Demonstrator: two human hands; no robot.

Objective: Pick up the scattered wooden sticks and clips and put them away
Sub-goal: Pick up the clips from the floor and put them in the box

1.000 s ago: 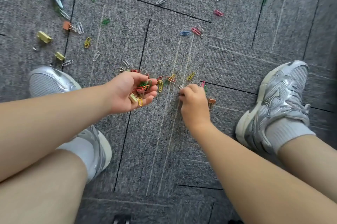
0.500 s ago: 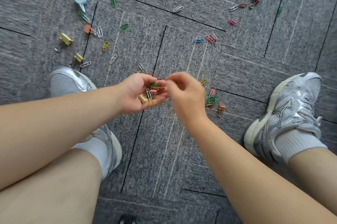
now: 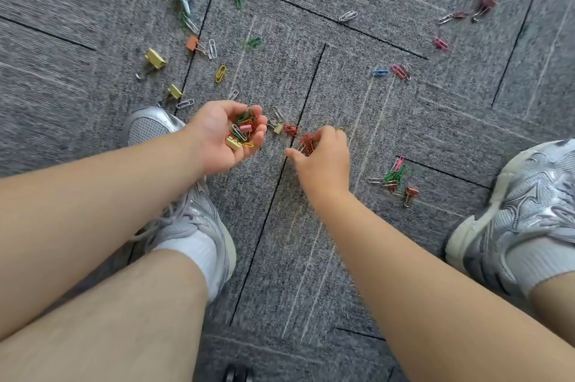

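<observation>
On the grey carpet (image 3: 295, 272), right hand (image 3: 322, 159), up at left hand (image 3: 217, 137) a moment ago, now curls round red paper clips (image 3: 306, 142); left cups the collected pile (image 3: 242, 132). Plenty lie scattered.

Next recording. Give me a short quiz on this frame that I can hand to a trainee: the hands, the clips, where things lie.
1. True or false: the left hand is cupped palm up and holds a pile of clips.
2. Pick one: the paper clips that the right hand grips on the carpet are A blue, B red, C white.
3. Short answer: the green and pink cluster lies nearer which shoe?
Key: 1 true; 2 B; 3 the right shoe.
</observation>
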